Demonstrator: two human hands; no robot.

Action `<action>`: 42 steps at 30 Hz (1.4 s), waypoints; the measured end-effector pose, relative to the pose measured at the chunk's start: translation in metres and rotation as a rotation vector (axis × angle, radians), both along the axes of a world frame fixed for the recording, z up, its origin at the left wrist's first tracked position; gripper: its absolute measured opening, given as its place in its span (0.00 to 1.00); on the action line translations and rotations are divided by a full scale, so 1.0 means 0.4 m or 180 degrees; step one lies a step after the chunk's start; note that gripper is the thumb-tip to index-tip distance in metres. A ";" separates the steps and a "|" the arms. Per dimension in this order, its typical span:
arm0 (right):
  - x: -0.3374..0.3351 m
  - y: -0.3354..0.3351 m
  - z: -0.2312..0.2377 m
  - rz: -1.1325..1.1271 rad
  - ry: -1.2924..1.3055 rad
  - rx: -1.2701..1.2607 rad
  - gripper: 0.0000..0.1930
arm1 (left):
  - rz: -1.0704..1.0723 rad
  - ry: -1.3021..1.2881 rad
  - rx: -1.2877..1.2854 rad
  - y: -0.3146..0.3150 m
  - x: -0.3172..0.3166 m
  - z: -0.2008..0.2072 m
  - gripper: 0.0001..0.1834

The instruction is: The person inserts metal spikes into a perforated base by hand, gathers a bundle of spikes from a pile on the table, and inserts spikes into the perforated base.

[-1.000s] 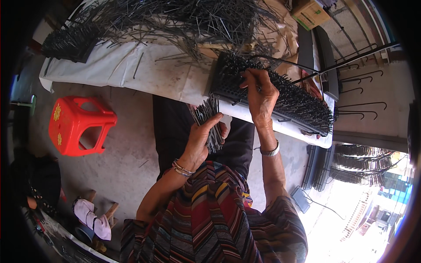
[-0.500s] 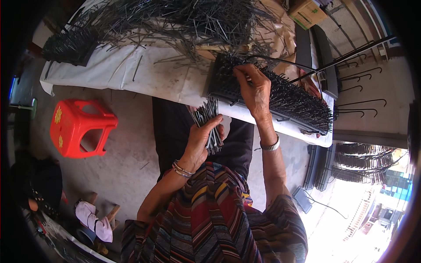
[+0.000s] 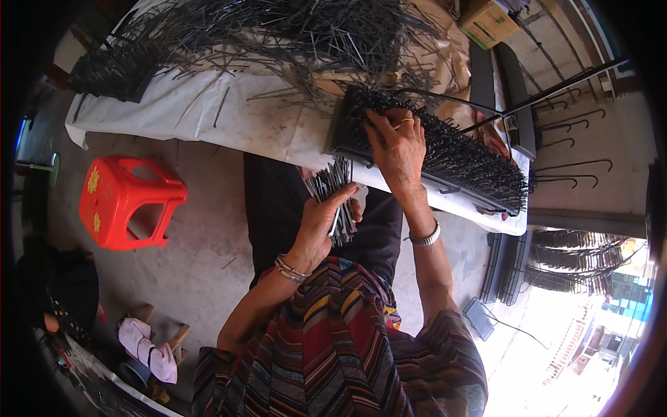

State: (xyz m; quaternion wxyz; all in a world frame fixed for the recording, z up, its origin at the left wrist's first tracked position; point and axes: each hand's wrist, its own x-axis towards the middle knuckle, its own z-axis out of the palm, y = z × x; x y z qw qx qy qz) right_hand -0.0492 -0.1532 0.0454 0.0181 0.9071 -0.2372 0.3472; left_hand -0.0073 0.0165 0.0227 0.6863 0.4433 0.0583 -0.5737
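My left hand (image 3: 321,221) is closed round a bundle of thin dark metal rods (image 3: 332,178), held over my lap just off the table's front edge. The rods stick out above and below my fist. Over the left end of a long black rack (image 3: 476,170) packed with upright dark rods, my right hand (image 3: 401,154) reaches down with thumb and fingertips drawn together. What those fingers pinch, if anything, is lost against the dark rods. Behind the rack, a large loose heap of similar rods (image 3: 313,38) covers the table.
A white sheet (image 3: 257,115) covers the table's front. A smaller filled rack (image 3: 118,73) stands at its far left. On the floor is a red plastic stool (image 3: 118,201). A cardboard box (image 3: 488,24) sits at back right, near wall hooks (image 3: 573,167). Part of another person (image 3: 59,288) shows at left.
My right hand has turned so its back shows more, and its fingertips have shifted slightly left and down at the rack. The left hand keeps its bundle, nearly still.
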 end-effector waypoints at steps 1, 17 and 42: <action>-0.009 0.011 0.011 0.0008 -0.0004 0.0002 0.06 | 0.0008 -0.0004 0.0002 0.002 0.001 -0.001 0.12; -0.077 0.038 0.100 0.0124 -0.0816 0.2970 0.04 | 0.0166 0.0106 -0.0211 -0.009 0.007 -0.019 0.11; -0.003 -0.014 -0.004 0.0450 0.0024 0.0707 0.04 | 0.0001 0.0088 -0.0119 -0.009 -0.019 -0.005 0.11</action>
